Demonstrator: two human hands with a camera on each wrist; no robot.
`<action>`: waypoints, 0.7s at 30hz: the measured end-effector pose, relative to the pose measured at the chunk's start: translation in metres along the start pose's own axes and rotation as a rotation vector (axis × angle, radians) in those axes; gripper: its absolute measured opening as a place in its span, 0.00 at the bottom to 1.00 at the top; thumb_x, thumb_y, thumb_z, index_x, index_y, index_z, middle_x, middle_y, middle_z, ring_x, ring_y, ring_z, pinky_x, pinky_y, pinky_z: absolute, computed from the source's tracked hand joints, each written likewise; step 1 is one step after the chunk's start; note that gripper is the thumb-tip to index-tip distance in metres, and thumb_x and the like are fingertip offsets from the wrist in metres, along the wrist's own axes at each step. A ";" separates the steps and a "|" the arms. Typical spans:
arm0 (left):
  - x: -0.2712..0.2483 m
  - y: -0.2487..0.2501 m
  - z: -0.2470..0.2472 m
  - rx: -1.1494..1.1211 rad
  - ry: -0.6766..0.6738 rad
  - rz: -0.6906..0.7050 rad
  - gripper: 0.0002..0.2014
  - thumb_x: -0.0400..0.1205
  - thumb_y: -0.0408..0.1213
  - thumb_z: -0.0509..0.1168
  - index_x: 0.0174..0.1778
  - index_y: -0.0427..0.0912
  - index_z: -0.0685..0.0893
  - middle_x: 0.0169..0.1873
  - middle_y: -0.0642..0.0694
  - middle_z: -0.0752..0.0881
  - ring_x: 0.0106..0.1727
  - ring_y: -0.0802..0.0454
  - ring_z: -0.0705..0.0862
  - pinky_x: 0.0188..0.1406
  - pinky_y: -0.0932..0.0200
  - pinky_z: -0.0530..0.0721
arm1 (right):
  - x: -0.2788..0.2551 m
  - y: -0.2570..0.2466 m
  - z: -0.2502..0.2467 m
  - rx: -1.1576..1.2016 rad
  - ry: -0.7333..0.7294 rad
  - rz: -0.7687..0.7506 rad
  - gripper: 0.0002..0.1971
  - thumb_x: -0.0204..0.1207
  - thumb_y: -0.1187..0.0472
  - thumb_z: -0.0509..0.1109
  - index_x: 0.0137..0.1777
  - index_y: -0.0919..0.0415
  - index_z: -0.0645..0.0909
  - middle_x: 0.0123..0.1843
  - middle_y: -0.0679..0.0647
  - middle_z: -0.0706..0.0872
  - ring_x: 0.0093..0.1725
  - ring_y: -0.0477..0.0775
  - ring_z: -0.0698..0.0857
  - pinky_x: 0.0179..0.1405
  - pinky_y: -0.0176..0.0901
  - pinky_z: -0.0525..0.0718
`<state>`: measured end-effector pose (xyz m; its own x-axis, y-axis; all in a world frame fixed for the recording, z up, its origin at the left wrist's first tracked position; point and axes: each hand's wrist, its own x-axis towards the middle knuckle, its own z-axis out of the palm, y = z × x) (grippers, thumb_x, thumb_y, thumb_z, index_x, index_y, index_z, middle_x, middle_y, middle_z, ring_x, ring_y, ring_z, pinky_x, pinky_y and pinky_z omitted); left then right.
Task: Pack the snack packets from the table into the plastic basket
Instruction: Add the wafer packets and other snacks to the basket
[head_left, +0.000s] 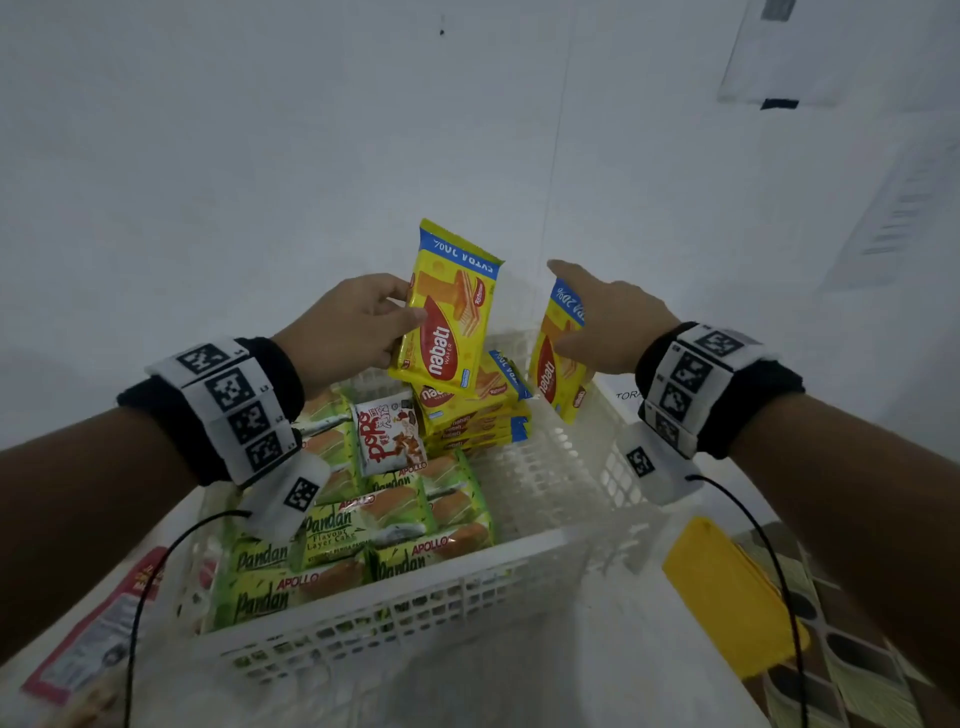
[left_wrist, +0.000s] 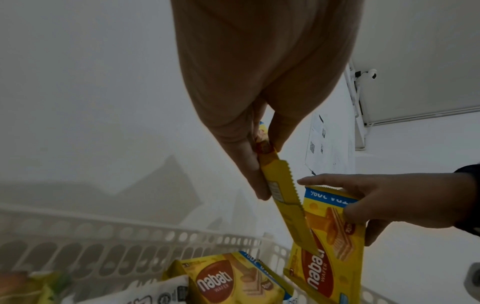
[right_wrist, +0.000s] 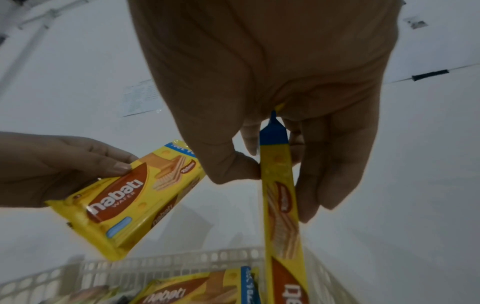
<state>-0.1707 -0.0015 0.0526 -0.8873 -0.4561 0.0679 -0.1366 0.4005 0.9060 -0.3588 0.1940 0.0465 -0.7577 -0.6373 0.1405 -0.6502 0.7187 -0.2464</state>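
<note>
My left hand (head_left: 363, 322) pinches a yellow Nabati wafer packet (head_left: 449, 312) by its left edge and holds it upright above the white plastic basket (head_left: 415, 613). My right hand (head_left: 597, 322) grips a second yellow Nabati packet (head_left: 558, 364) from above, thumb on one face and fingers on the other, over the basket's far right side. The left wrist view shows the first packet (left_wrist: 283, 197) edge-on between thumb and fingers; in the right wrist view the second packet (right_wrist: 280, 205) hangs edge-on. A stack of Nabati packets (head_left: 467, 410) lies in the basket's far part.
Green Pandan cake packets (head_left: 363, 525) fill the basket's left half, with a white Pops packet (head_left: 389, 436) on them. The basket's right half is bare mesh. A yellow flat object (head_left: 727, 592) lies right of the basket, a pink-edged packet (head_left: 88, 639) on the left.
</note>
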 end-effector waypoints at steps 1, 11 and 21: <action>0.000 -0.001 0.000 -0.001 -0.004 0.000 0.11 0.89 0.39 0.64 0.64 0.38 0.82 0.47 0.44 0.94 0.49 0.45 0.94 0.52 0.45 0.92 | -0.001 0.000 0.001 -0.026 -0.023 0.008 0.42 0.77 0.49 0.68 0.87 0.34 0.50 0.58 0.60 0.81 0.53 0.65 0.84 0.46 0.49 0.79; -0.004 -0.003 -0.002 -0.018 -0.043 0.016 0.11 0.90 0.39 0.63 0.65 0.38 0.81 0.51 0.42 0.93 0.50 0.46 0.94 0.50 0.48 0.93 | -0.002 -0.007 0.011 -0.033 -0.095 0.057 0.30 0.75 0.61 0.76 0.63 0.55 0.56 0.40 0.60 0.81 0.32 0.59 0.80 0.27 0.44 0.74; -0.008 -0.005 0.001 -0.038 -0.034 0.000 0.11 0.90 0.39 0.64 0.64 0.37 0.81 0.49 0.43 0.93 0.49 0.46 0.94 0.51 0.45 0.93 | 0.017 -0.024 0.041 -0.278 -0.118 0.068 0.23 0.79 0.68 0.68 0.69 0.65 0.62 0.36 0.57 0.73 0.30 0.54 0.74 0.24 0.45 0.70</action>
<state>-0.1636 0.0005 0.0467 -0.9019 -0.4286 0.0544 -0.1200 0.3694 0.9215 -0.3534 0.1542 0.0152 -0.7988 -0.6013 0.0163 -0.6010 0.7990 0.0226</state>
